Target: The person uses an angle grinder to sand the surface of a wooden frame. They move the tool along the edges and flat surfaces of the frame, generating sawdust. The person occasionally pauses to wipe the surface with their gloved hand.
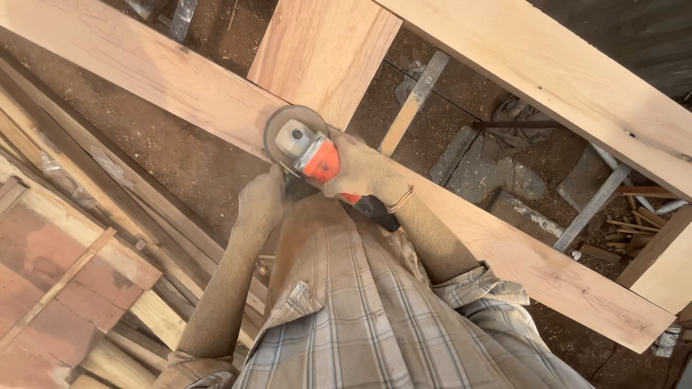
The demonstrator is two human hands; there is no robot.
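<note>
Both-handed, a person ran a grinder (306,148) on a frame (180,86).
Right hand (360,169) wrapped the orange body; left hand (261,202) gripped its side near the rail's edge.

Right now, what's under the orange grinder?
The orange grinder sits on a pale wooden plank, with its round disc against the wood. The spot directly beneath is covered. Both dusty hands, right hand and left hand, hold it.

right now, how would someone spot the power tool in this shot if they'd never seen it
Start at the long pale wooden frame crossing the picture. Where its short cross board joins the near rail, the angle grinder sits, gripped by the right hand, with the left hand beside it. Its orange body and round grey disc guard stand out from the wood.
</note>
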